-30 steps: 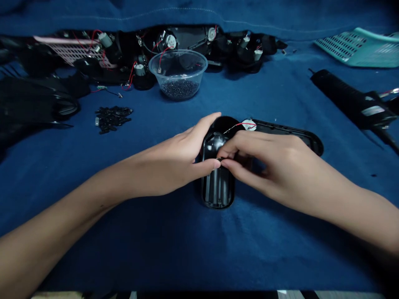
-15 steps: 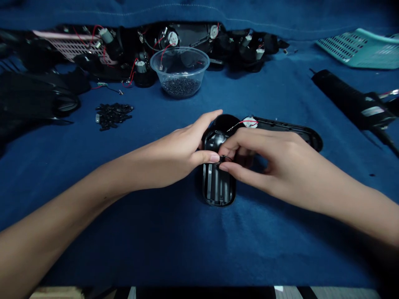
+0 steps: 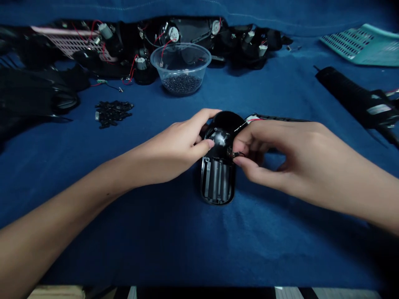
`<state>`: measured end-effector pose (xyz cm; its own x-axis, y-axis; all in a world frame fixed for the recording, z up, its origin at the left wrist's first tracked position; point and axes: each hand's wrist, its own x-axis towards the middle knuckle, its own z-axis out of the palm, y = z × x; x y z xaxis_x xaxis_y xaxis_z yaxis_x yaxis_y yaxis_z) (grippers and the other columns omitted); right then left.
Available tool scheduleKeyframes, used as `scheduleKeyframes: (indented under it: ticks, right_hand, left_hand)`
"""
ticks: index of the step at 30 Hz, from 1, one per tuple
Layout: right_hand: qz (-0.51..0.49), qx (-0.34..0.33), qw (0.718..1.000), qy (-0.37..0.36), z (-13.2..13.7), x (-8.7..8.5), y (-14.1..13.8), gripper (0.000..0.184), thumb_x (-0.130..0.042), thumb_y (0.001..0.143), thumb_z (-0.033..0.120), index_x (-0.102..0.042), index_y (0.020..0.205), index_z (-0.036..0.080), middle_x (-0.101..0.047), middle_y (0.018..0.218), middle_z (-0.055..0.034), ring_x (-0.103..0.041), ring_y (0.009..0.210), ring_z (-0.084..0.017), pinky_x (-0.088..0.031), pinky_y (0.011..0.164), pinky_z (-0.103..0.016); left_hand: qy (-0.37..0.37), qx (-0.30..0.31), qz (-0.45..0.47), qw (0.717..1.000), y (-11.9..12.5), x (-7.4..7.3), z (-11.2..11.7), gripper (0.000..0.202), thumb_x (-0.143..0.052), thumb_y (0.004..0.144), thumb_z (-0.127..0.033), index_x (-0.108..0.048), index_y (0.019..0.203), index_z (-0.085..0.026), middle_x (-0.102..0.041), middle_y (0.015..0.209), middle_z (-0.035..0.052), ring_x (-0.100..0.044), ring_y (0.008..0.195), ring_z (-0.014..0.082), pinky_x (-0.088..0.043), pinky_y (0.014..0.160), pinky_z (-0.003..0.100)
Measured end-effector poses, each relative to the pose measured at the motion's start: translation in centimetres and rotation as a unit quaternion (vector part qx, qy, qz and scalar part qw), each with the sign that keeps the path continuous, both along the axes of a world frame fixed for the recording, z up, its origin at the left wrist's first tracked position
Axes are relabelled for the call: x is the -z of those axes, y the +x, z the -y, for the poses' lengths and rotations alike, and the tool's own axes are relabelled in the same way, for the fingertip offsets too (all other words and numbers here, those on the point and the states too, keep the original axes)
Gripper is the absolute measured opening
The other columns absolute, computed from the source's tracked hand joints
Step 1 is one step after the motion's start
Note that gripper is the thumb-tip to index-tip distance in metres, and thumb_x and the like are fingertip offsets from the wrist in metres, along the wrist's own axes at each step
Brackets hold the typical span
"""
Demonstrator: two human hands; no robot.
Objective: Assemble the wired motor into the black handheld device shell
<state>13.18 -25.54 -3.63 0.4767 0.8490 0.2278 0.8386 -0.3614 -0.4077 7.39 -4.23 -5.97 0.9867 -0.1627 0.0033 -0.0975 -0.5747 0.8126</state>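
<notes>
A glossy black plastic housing [image 3: 218, 180] with a slotted compartment lies at the middle of the blue cloth. My left hand [image 3: 187, 145] is closed around its upper left side, thumb on the domed part. Just right of the dome, my right hand [image 3: 280, 153] pinches a small black part with metal contacts [image 3: 236, 154]. A thin lead seems to run from that part into the fingers. Behind my right hand, a second black shell [image 3: 277, 118] bears a white motor [image 3: 252, 118] with a red wire; my hand hides much of it.
A clear bowl [image 3: 204, 68] of tiny dark screws stands behind the housing. Small black parts [image 3: 114, 113] lie in a pile at left. Wired motor housings [image 3: 145, 68] line the back. At right are a black power tool [image 3: 346, 89] and a teal basket [image 3: 368, 43].
My right hand has drawn the small part to the right, off the housing's middle. My left thumb has moved up onto the dome. The second shell has tilted and is more hidden.
</notes>
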Motion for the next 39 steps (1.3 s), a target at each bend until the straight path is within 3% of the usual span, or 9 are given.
scheduleKeyframes:
  ticks: [9, 16, 24, 29, 39]
  right_hand:
    - [0.035, -0.012, 0.999, -0.016, -0.3, 0.7, -0.5, 0.007, -0.061, 0.080, 0.014, -0.062, 0.085, 0.019, -0.065, 0.077, -0.0032, -0.058, 0.065, -0.017, -0.044, 0.061, -0.032]
    - [0.020, -0.023, 1.000, -0.003, -0.4, 1.1, -0.6, 0.006, -0.060, 0.082, 0.017, -0.061, 0.086, 0.021, -0.064, 0.080, -0.0028, -0.058, 0.065, -0.017, -0.044, 0.060, -0.032]
    - [0.021, -0.018, 1.000, -0.008, -0.7, 1.3, -0.9, 0.004, -0.059, 0.084, 0.016, -0.061, 0.087, 0.018, -0.061, 0.079, -0.0014, -0.054, 0.064, -0.013, -0.042, 0.060, -0.029]
    - [0.015, -0.019, 0.999, -0.025, -0.7, 1.1, -0.8, 0.002, -0.059, 0.085, 0.017, -0.060, 0.086, 0.017, -0.060, 0.079, -0.0018, -0.052, 0.065, -0.013, -0.041, 0.061, -0.029]
    - [-0.005, 0.012, 0.999, -0.030, -1.3, 0.5, -1.0, 0.007, -0.063, 0.081, 0.014, -0.061, 0.078, 0.020, -0.061, 0.072, 0.0007, -0.054, 0.061, -0.014, -0.041, 0.059, -0.031]
  left_hand:
    - [0.029, -0.030, 0.025, 0.999, 0.0, 0.5, 0.5, 0.047, -0.052, 0.088, -0.019, -0.053, 0.133, -0.034, -0.068, 0.105, -0.0025, -0.065, 0.099, 0.0190, -0.049, 0.088, 0.030]
    - [0.078, -0.113, 0.084, 0.987, -0.8, 1.7, 2.4, 0.045, -0.042, 0.092, -0.018, -0.050, 0.135, -0.028, -0.064, 0.120, 0.0001, -0.061, 0.111, 0.0223, -0.049, 0.090, 0.032]
    - [0.121, -0.115, 0.112, 0.980, -1.2, 1.7, 2.7, 0.043, -0.040, 0.094, -0.019, -0.049, 0.136, -0.023, -0.066, 0.115, 0.0026, -0.063, 0.102, 0.0205, -0.049, 0.084, 0.029]
    - [0.135, -0.107, 0.121, 0.978, -1.5, 1.5, 2.7, 0.045, -0.038, 0.095, -0.016, -0.047, 0.138, -0.020, -0.065, 0.120, 0.0029, -0.063, 0.105, 0.0188, -0.048, 0.085, 0.027]
    - [0.146, -0.130, 0.108, 0.975, -1.2, 2.0, 2.9, 0.042, -0.036, 0.094, -0.023, -0.048, 0.134, -0.027, -0.065, 0.116, 0.0020, -0.064, 0.101, 0.0208, -0.049, 0.087, 0.030]
